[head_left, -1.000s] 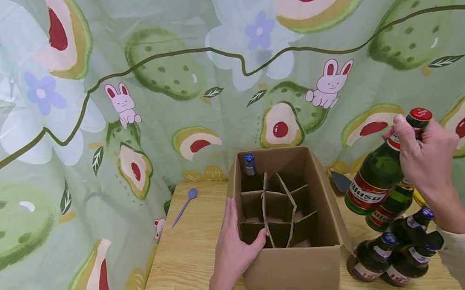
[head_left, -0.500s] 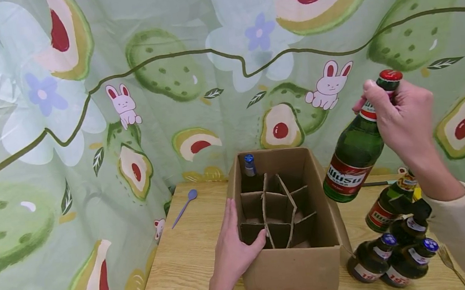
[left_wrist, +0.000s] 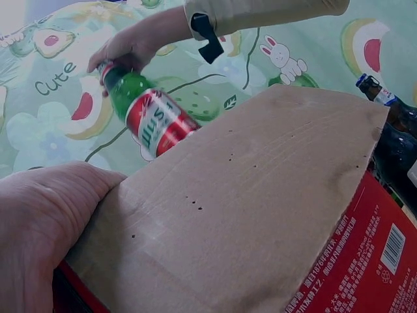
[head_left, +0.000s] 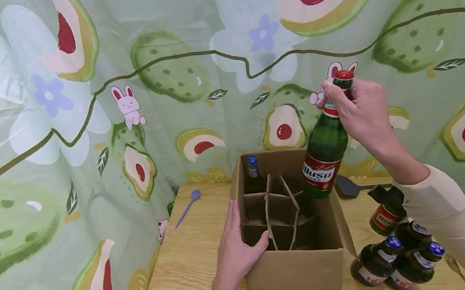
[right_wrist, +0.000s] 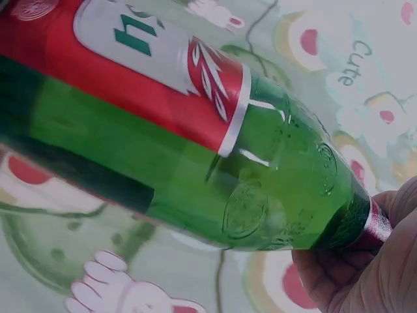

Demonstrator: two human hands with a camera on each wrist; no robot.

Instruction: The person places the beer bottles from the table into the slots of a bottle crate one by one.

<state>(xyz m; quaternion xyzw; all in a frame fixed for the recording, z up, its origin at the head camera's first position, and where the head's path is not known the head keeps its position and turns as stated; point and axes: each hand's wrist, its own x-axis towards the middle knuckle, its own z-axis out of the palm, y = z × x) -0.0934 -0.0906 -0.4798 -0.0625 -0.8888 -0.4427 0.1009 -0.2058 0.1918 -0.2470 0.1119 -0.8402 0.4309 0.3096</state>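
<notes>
My right hand (head_left: 364, 113) grips the neck of a green beer bottle (head_left: 324, 148) with a red cap and red label. The bottle tilts, its base over the right side of an open cardboard box (head_left: 293, 274). In the left wrist view the box wall hides the base; how far down it reaches, I cannot tell. My left hand (head_left: 240, 256) holds the box's near left corner, fingers along the outside, thumb over the rim. Cardboard dividers (head_left: 280, 201) split the inside. A blue-capped bottle (head_left: 253, 167) stands in the back left compartment.
Right of the box, several dark bottles (head_left: 372, 264) with blue caps stand close together. Behind them is another green bottle (head_left: 384, 218), partly hidden by the right wrist. A black spatula (head_left: 350, 187), a fork (head_left: 454, 263) and a purple spoon (head_left: 188, 207) lie on the wooden table (head_left: 180, 262).
The right hand has lifted the green beer bottle from beside the other green one and carried it left, over the box. The left hand stays on the box corner.
</notes>
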